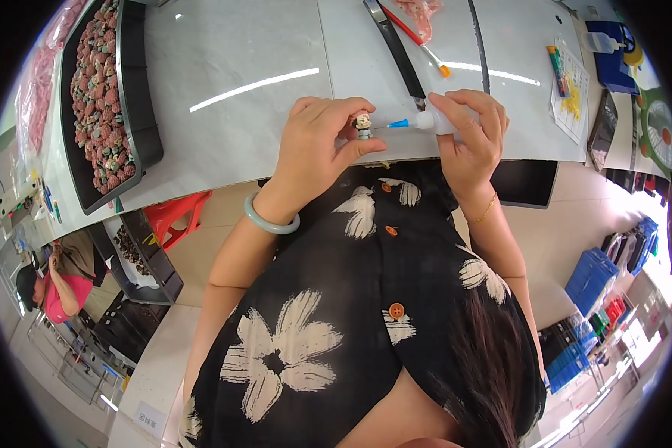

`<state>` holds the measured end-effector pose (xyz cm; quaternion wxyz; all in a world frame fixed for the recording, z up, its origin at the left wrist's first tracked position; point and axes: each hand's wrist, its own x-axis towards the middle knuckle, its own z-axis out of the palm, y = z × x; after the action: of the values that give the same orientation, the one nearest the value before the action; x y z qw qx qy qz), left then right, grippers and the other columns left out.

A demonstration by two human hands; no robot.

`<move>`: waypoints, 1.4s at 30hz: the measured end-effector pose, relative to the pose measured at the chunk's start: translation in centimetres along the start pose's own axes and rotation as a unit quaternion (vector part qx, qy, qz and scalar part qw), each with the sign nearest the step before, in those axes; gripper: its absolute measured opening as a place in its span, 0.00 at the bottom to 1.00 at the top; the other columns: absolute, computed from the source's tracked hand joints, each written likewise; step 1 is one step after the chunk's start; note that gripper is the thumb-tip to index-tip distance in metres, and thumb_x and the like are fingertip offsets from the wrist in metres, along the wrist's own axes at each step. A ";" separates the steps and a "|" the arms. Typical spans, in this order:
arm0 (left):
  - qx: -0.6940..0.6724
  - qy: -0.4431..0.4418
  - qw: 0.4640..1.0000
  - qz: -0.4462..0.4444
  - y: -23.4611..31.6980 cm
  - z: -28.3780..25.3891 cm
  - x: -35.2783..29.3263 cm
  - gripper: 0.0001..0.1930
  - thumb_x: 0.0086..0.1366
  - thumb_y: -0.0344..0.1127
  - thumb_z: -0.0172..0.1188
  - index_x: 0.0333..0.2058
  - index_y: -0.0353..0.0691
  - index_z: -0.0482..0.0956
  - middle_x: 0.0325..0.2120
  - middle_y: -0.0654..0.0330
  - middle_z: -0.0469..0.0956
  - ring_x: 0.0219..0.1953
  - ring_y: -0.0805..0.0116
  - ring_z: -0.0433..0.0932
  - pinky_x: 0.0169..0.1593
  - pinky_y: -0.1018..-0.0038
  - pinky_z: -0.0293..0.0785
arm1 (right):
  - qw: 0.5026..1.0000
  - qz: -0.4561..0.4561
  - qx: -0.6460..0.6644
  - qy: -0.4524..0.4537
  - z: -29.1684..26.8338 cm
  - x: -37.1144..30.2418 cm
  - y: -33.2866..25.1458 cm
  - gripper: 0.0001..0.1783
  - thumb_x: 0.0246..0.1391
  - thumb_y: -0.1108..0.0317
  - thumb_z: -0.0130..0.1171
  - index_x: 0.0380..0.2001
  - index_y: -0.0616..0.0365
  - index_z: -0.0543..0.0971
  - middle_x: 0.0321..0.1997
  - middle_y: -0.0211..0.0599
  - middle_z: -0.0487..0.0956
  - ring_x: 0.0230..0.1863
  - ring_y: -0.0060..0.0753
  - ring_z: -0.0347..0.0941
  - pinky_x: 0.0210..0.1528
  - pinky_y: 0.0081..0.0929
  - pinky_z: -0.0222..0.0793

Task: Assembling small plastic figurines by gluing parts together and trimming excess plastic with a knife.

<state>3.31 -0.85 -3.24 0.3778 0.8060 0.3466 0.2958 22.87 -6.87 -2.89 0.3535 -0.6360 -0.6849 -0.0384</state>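
Between the thumb and fingers of my left hand is a small painted figurine, held upright over the table's near edge. My right hand is closed round a white squeeze bottle. The bottle's blue needle tip points left at the figurine, with a small gap between them. My fingers cover part of the bottle and the figurine's left side. Just beyond my right hand, the lower end of a black-handled tool lies on the table.
A black bin of small reddish and grey pieces stands at the left. A red-handled brush lies far off. At right are a marker on paper, a blue tray and a green fan. A person in pink works at far left.
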 end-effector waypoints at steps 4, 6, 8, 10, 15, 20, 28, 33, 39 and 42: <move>0.009 0.021 0.999 0.023 -0.3 0.4 0.1 0.18 0.44 0.41 0.65 0.33 0.41 0.73 0.16 0.68 0.69 0.20 0.72 0.68 0.36 0.75 0.59 | 1.000 -0.014 -0.007 0.005 0.4 -0.2 0.3 0.25 0.22 0.83 0.51 0.30 0.49 0.80 0.32 0.28 0.73 0.37 0.30 0.67 0.42 0.23 0.58; 0.010 0.024 0.999 0.017 -0.2 0.6 0.0 0.18 0.44 0.41 0.65 0.33 0.41 0.73 0.16 0.68 0.69 0.19 0.71 0.67 0.36 0.75 0.59 | 1.000 -0.021 -0.006 0.005 0.4 -0.3 0.4 0.25 0.22 0.83 0.51 0.30 0.49 0.80 0.32 0.27 0.73 0.37 0.30 0.67 0.42 0.23 0.57; 0.012 0.027 0.999 0.020 -0.4 0.7 0.0 0.18 0.44 0.41 0.66 0.33 0.41 0.73 0.16 0.67 0.69 0.19 0.71 0.67 0.36 0.75 0.59 | 1.000 -0.022 -0.011 0.007 0.5 -0.4 0.5 0.24 0.22 0.82 0.52 0.30 0.49 0.80 0.32 0.27 0.73 0.37 0.30 0.67 0.42 0.23 0.57; 0.011 0.026 0.999 0.019 -0.5 0.8 0.1 0.18 0.44 0.41 0.65 0.33 0.41 0.73 0.16 0.67 0.69 0.19 0.71 0.67 0.36 0.75 0.59 | 1.000 -0.020 -0.013 0.004 0.6 -0.2 0.5 0.24 0.23 0.82 0.52 0.30 0.48 0.80 0.32 0.27 0.73 0.37 0.29 0.67 0.42 0.23 0.57; 0.017 0.019 0.999 0.030 -0.8 0.8 0.1 0.18 0.44 0.41 0.65 0.33 0.41 0.73 0.15 0.67 0.69 0.19 0.71 0.67 0.36 0.75 0.59 | 1.000 -0.018 -0.021 0.007 0.9 -0.5 0.5 0.24 0.23 0.83 0.52 0.30 0.48 0.80 0.32 0.26 0.73 0.38 0.29 0.67 0.42 0.23 0.57; 0.014 0.028 0.999 0.026 -0.7 1.0 -0.1 0.17 0.45 0.41 0.65 0.32 0.41 0.73 0.15 0.68 0.69 0.19 0.72 0.67 0.36 0.76 0.59 | 0.999 -0.024 -0.026 0.008 0.8 -0.6 0.5 0.25 0.22 0.83 0.52 0.30 0.48 0.80 0.32 0.25 0.73 0.38 0.28 0.68 0.42 0.23 0.57; 0.020 0.014 1.000 0.014 -0.8 1.0 -0.4 0.18 0.44 0.41 0.65 0.33 0.41 0.74 0.18 0.66 0.70 0.23 0.70 0.67 0.36 0.75 0.61 | 0.998 -0.041 -0.036 0.026 0.8 -1.0 0.6 0.27 0.20 0.83 0.50 0.30 0.47 0.81 0.32 0.25 0.73 0.38 0.29 0.68 0.42 0.23 0.56; 0.027 0.001 1.000 0.000 -0.9 0.9 -0.5 0.18 0.44 0.41 0.66 0.35 0.42 0.75 0.21 0.65 0.71 0.28 0.68 0.67 0.37 0.74 0.63 | 0.997 -0.052 -0.043 0.030 0.5 -1.0 0.4 0.27 0.20 0.82 0.50 0.31 0.46 0.81 0.32 0.24 0.73 0.37 0.28 0.68 0.42 0.22 0.56; 0.025 -0.005 1.000 0.000 -1.0 1.0 -0.6 0.18 0.44 0.41 0.65 0.35 0.43 0.75 0.21 0.65 0.71 0.26 0.68 0.67 0.38 0.74 0.62 | 0.996 -0.069 -0.051 0.033 -0.2 -0.5 0.0 0.27 0.21 0.82 0.50 0.31 0.45 0.82 0.32 0.24 0.73 0.37 0.28 0.68 0.43 0.22 0.55; 0.024 -0.005 1.000 -0.002 -0.9 1.0 -0.8 0.18 0.44 0.41 0.66 0.35 0.43 0.74 0.21 0.65 0.71 0.25 0.68 0.67 0.38 0.74 0.62 | 0.995 -0.077 -0.058 0.033 -0.2 -0.5 -0.1 0.26 0.21 0.81 0.50 0.30 0.45 0.82 0.32 0.23 0.73 0.37 0.28 0.68 0.42 0.22 0.55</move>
<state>3.32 -1.43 -4.68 0.3610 0.8157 0.3530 0.2824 22.85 -7.45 -2.95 0.3349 -0.5993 -0.7161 -0.1260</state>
